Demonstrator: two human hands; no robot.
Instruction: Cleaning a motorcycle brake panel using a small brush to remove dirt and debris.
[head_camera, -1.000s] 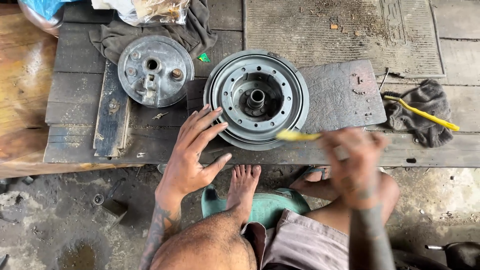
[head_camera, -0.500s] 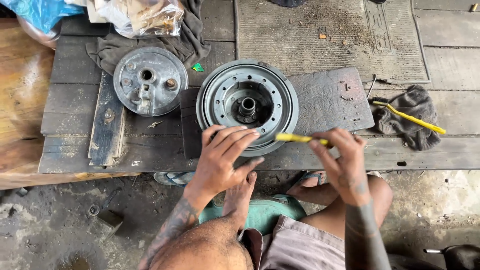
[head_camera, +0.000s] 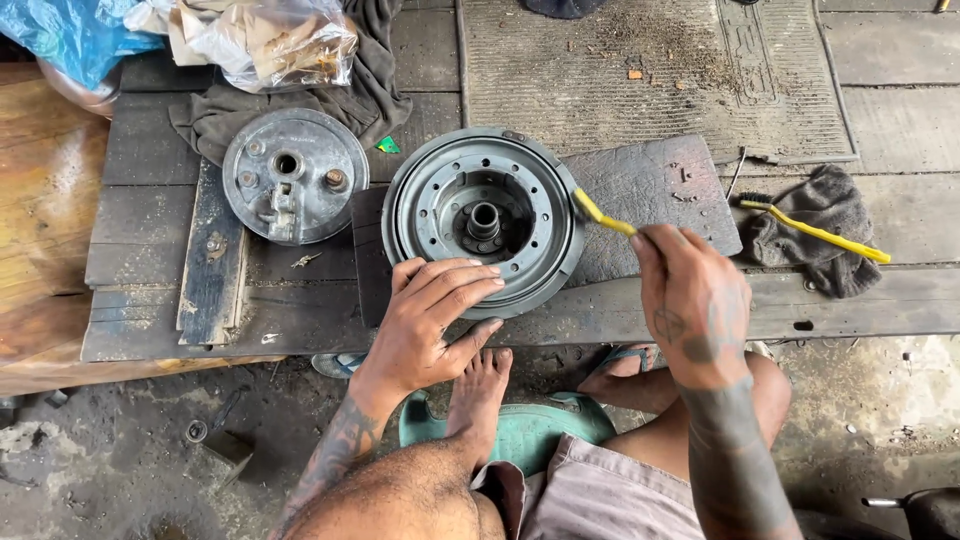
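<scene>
matt grey metal wheel hub (head_camera: 485, 215), rough wood planks (head_camera: 150, 250)

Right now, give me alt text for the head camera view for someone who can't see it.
A seated person's left hand steadies a grey wheel hub on dark wooden planks while the right hand holds a yellow brush to its rim. A round metal plate lies left; a rag with another yellow brush lies right.

A low platform of dark, worn wooden planks (head_camera: 150, 215) carries everything. At its middle lies a grey wheel hub drum (head_camera: 484, 220), partly on a dark flat slab (head_camera: 650, 195) to the right. To the left lies a round metal brake plate (head_camera: 295, 190). Far off sits a ribbed rubber mat (head_camera: 650, 75); at right a dark rag (head_camera: 815, 225) bears a yellow tool (head_camera: 830, 235). Far left are a dark cloth (head_camera: 240, 120) and plastic bags (head_camera: 265, 40).
</scene>
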